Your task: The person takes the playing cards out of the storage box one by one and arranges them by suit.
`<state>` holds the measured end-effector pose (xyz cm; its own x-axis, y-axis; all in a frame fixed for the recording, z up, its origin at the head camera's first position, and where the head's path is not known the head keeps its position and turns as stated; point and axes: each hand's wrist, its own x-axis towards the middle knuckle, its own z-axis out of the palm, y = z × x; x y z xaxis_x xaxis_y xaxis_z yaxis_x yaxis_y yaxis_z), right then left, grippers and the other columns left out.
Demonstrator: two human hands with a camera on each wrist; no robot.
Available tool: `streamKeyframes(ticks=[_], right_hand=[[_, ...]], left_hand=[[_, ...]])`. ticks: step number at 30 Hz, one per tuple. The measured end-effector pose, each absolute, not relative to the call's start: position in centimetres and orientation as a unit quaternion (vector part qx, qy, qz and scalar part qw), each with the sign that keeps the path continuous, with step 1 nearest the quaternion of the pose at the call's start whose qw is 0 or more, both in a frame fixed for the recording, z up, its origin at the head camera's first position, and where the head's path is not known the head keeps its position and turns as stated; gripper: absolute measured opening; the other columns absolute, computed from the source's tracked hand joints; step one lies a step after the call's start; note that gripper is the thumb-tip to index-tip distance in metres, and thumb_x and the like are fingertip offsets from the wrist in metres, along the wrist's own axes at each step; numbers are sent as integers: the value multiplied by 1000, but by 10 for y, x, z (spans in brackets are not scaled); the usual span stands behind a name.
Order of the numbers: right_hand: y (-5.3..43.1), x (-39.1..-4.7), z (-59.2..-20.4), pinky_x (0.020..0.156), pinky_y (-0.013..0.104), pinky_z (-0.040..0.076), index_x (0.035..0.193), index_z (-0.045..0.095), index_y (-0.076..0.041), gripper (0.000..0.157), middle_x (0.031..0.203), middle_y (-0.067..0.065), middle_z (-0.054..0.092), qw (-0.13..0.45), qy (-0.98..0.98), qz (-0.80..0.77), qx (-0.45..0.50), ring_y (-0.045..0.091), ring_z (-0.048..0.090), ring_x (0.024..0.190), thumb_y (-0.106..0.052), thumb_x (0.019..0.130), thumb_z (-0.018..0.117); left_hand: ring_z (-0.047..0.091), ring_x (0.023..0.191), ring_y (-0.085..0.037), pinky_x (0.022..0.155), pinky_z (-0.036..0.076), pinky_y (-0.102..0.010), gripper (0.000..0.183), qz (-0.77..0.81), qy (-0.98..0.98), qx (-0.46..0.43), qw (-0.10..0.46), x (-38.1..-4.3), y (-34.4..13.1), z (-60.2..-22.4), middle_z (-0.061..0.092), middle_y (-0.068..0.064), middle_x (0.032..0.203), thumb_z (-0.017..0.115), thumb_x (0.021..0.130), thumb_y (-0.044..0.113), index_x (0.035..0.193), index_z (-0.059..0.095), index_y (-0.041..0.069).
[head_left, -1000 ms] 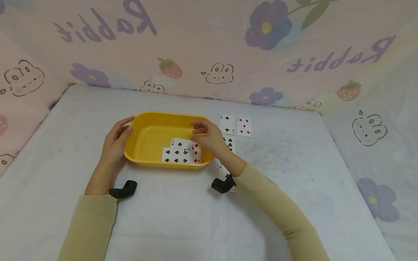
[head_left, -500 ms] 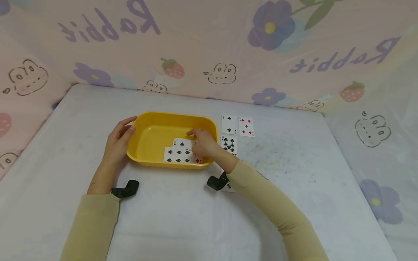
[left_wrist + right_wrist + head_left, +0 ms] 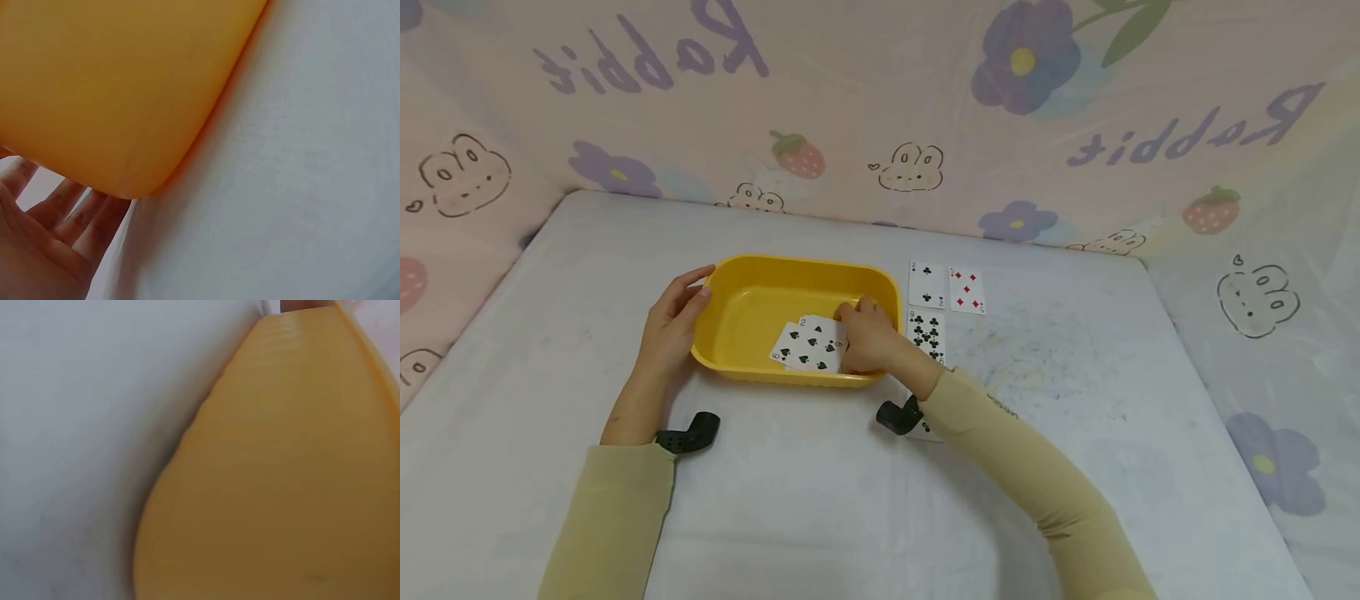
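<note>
A yellow plastic basin point(image 3: 760, 337) stands on the white-covered table, and playing cards point(image 3: 812, 342) with spades face up lie fanned in its front right part. One shows a 2 in its corner. My left hand point(image 3: 668, 321) rests against the basin's left end, its fingers point(image 3: 97, 228) fairly straight along the outer wall in the left wrist view. Inside the basin my right hand point(image 3: 871, 337) has curled fingers at the right edge of the spade cards and pinches a card there. The hand covers its fingertips and the red diamond card; the right wrist view shows only the basin's outer wall point(image 3: 269, 462).
Right of the basin lie a two of clubs point(image 3: 927, 284), a five of diamonds point(image 3: 966, 290) and a nine of clubs point(image 3: 927, 335). Another card point(image 3: 925, 429) is partly under the right wrist. A printed fabric wall point(image 3: 820, 100) rises behind the table.
My right hand has come down over the cards at the basin's right, its fingers curling in. The diamond card is now covered, and the front spade card has turned askew. The left hand stays put.
</note>
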<state>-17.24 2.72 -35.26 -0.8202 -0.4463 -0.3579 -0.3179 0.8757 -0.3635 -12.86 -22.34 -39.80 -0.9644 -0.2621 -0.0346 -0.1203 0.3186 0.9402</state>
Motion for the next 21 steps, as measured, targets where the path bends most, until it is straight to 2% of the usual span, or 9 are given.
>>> streamKeyframes(ticks=[3, 7, 10, 13, 16, 19, 21], right_hand=[[26, -174, -354, 95, 37, 33, 130, 52, -7, 64, 123, 13, 53, 199, 948, -136, -209, 29, 39, 111, -6, 71, 75], [25, -175, -359, 91, 38, 33, 127, 58, -14, 52, 117, 9, 61, 176, 950, -163, -202, 29, 42, 112, -8, 78, 72], [27, -177, -361, 95, 37, 38, 127, 60, -19, 44, 123, 7, 61, 174, 941, -216, -194, 27, 46, 113, -10, 85, 70], [30, -178, -360, 94, 37, 47, 128, 60, -20, 39, 130, 5, 59, 174, 924, -285, -187, 25, 54, 106, -11, 90, 65], [34, -178, -358, 94, 37, 49, 130, 59, -20, 38, 131, 5, 59, 162, 908, -345, -176, 23, 56, 104, -14, 93, 62], [37, -177, -356, 89, 32, 52, 130, 59, -18, 37, 125, 6, 60, 135, 893, -400, -158, 21, 57, 101, -15, 93, 62], [40, -177, -355, 78, 27, 54, 129, 60, -17, 36, 121, 8, 61, 113, 881, -436, -147, 21, 59, 94, -15, 93, 62]], left_hand=[[47, 110, -11, 95, 44, -19, 43, -568, -812, 119, 63, -128, -223, -398, 48, -12, 136, 39, 102, 41, 143, 44, 29], [46, 112, -13, 101, 44, -26, 43, -564, -814, 125, 65, -129, -222, -397, 47, -12, 137, 39, 102, 41, 143, 44, 30], [46, 113, -15, 103, 44, -31, 43, -562, -814, 132, 64, -129, -222, -397, 47, -11, 137, 39, 102, 42, 143, 44, 32], [46, 115, -17, 105, 43, -35, 43, -560, -815, 137, 62, -129, -222, -397, 47, -11, 138, 39, 102, 42, 143, 43, 33], [46, 117, -19, 106, 42, -37, 43, -562, -813, 138, 62, -129, -222, -397, 46, -11, 139, 39, 102, 42, 144, 43, 33], [46, 118, -20, 107, 41, -37, 43, -562, -813, 139, 60, -129, -222, -397, 46, -11, 140, 39, 102, 42, 144, 42, 34], [46, 117, -19, 106, 42, -36, 43, -563, -813, 138, 59, -129, -222, -397, 46, -11, 139, 39, 102, 42, 144, 43, 33]])
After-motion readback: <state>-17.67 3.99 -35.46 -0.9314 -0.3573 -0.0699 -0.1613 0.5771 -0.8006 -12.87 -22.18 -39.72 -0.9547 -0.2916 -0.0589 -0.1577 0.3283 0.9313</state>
